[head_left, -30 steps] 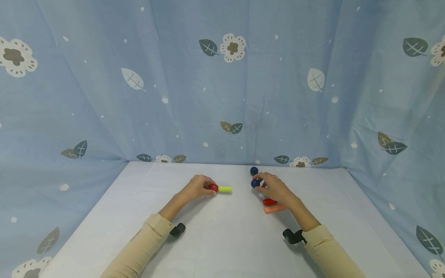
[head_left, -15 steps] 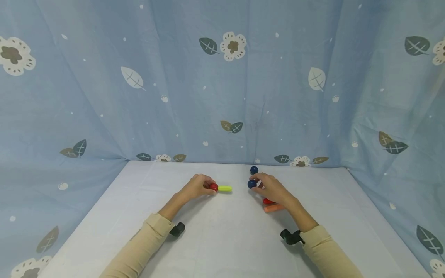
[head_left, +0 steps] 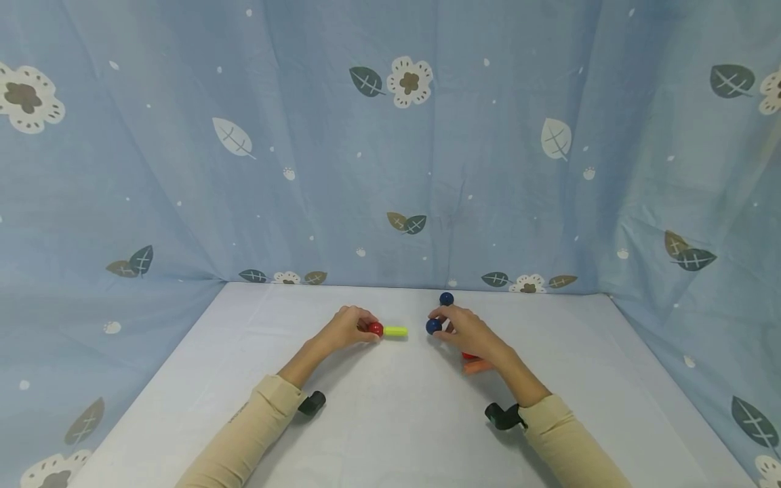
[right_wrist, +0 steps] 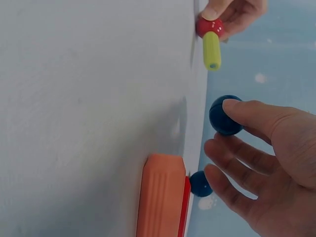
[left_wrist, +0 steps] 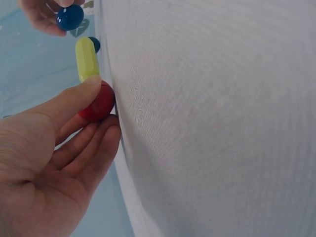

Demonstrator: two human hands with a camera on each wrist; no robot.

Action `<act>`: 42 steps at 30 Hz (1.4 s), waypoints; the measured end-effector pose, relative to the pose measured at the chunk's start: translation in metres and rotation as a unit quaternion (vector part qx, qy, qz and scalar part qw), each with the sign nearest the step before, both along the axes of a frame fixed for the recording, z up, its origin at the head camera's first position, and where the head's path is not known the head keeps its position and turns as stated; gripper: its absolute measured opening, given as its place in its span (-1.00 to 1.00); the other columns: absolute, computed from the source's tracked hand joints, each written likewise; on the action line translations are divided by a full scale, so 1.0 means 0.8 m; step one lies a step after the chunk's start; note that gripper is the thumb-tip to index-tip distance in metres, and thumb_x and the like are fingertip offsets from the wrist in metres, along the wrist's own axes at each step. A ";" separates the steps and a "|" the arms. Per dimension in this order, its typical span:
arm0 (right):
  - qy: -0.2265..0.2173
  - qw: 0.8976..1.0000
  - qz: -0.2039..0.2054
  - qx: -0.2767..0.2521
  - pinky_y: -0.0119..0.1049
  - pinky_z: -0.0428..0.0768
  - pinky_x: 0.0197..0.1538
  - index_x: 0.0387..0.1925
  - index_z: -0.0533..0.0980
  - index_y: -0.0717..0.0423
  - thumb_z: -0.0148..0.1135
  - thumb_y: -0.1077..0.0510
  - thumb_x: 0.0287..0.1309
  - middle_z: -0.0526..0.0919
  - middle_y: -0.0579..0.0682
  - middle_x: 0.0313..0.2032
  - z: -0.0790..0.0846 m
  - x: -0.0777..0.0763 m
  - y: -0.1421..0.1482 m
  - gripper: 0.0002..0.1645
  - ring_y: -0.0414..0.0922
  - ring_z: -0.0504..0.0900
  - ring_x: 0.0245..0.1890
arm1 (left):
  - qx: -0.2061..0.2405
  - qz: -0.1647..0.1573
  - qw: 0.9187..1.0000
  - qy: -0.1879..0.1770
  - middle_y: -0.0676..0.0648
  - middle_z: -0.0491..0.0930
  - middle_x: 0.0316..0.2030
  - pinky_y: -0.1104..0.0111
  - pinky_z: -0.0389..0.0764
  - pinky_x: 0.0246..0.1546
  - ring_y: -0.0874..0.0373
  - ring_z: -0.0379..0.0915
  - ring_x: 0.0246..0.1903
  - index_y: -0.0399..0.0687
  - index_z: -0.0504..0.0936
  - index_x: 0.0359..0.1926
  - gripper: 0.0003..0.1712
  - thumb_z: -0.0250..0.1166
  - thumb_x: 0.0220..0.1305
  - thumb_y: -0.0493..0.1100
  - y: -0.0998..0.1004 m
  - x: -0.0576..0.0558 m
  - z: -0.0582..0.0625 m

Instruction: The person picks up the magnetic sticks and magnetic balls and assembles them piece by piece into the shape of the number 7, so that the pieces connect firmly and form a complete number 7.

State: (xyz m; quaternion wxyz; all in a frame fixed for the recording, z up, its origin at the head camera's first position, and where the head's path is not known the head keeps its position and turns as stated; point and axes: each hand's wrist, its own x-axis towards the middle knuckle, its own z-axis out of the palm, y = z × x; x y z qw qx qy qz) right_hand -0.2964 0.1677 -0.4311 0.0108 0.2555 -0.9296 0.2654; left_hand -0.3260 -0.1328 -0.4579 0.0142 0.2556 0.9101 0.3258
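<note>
My left hand [head_left: 348, 329] pinches a red ball [left_wrist: 98, 102] between thumb and fingers, close over the white table. A short yellow-green rod [head_left: 395, 331] sticks out of the ball toward the right, with a small hole in its free end in the right wrist view. My right hand [head_left: 468, 332] holds a dark blue ball [right_wrist: 225, 115] between thumb and fingertips, a short gap to the right of that rod. Behind this hand sits a second blue ball [head_left: 447, 298]. An orange rod [right_wrist: 160, 197] and a red rod [head_left: 468, 355] lie under the right wrist, partly hidden.
The white tabletop [head_left: 390, 420] ends at a blue patterned curtain [head_left: 317, 169] at the back and sides. Black wrist cameras hang below both sleeves, the left camera [head_left: 312, 404] and the right camera [head_left: 503, 416].
My right hand has moved left with the blue ball, nearer the yellow-green rod and farther from the second blue ball. The left hand has stayed in place.
</note>
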 end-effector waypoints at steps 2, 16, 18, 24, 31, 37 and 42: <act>0.002 1.000 0.003 0.002 -0.36 0.57 -0.22 0.11 0.53 0.08 0.36 0.15 0.18 0.66 0.00 -0.12 0.000 0.000 -0.003 -0.55 -0.17 0.62 -0.23 | 0.001 -0.001 1.000 0.001 -0.06 0.76 -0.23 0.42 0.64 -0.22 0.26 0.62 -0.30 -0.18 0.73 -0.11 -0.65 0.51 0.05 -0.19 0.000 0.000 0.000; -0.014 1.000 0.014 -0.004 -0.36 0.58 -0.22 0.11 0.54 0.07 0.36 0.15 0.18 0.67 0.00 -0.08 -0.007 -0.003 -0.017 -0.55 -0.10 0.64 -0.17 | 0.003 -0.008 1.000 0.008 -0.07 0.76 -0.23 0.41 0.64 -0.24 0.25 0.63 -0.31 -0.20 0.73 -0.12 -0.65 0.52 0.04 -0.18 0.001 0.000 0.004; -0.016 1.000 0.012 -0.004 -0.36 0.58 -0.21 0.12 0.54 0.05 0.36 0.15 0.18 0.67 -0.01 -0.08 -0.008 -0.002 -0.018 -0.55 -0.11 0.64 -0.18 | 0.004 -0.008 1.000 0.006 -0.07 0.76 -0.23 0.41 0.64 -0.23 0.24 0.63 -0.31 -0.20 0.72 -0.12 -0.65 0.52 0.04 -0.18 0.001 0.000 0.004; -0.026 1.000 0.010 0.000 -0.35 0.60 -0.18 0.12 0.54 0.05 0.36 0.17 0.18 0.67 0.00 -0.07 -0.010 -0.001 -0.022 -0.55 -0.18 0.61 -0.22 | 0.003 -0.012 1.000 0.010 -0.08 0.76 -0.23 0.41 0.64 -0.24 0.23 0.64 -0.30 -0.22 0.72 -0.12 -0.65 0.51 0.05 -0.18 0.001 0.000 0.005; -0.032 0.999 0.019 -0.004 -0.33 0.62 -0.16 0.11 0.54 0.08 0.36 0.17 0.18 0.67 0.03 -0.08 -0.014 -0.003 -0.025 -0.56 -0.20 0.62 -0.25 | 0.002 -0.010 1.000 0.011 -0.08 0.76 -0.25 0.42 0.64 -0.25 0.24 0.63 -0.32 -0.22 0.72 -0.12 -0.64 0.52 0.04 -0.19 0.001 0.001 0.004; -0.026 0.999 0.026 -0.007 -0.34 0.61 -0.18 0.09 0.55 0.10 0.37 0.19 0.16 0.68 0.03 -0.10 -0.019 -0.004 -0.026 -0.57 -0.20 0.61 -0.25 | 0.006 -0.009 1.000 0.007 -0.07 0.76 -0.26 0.41 0.65 -0.24 0.25 0.62 -0.32 -0.22 0.73 -0.12 -0.64 0.52 0.04 -0.19 0.001 0.002 0.003; -0.024 0.999 0.028 -0.008 -0.36 0.60 -0.20 0.09 0.55 0.10 0.37 0.19 0.16 0.69 0.03 -0.10 -0.021 -0.005 -0.029 -0.57 -0.20 0.61 -0.25 | 0.004 -0.004 1.000 0.001 -0.06 0.76 -0.26 0.42 0.64 -0.24 0.26 0.60 -0.33 -0.21 0.73 -0.12 -0.65 0.52 0.04 -0.18 0.002 0.002 0.004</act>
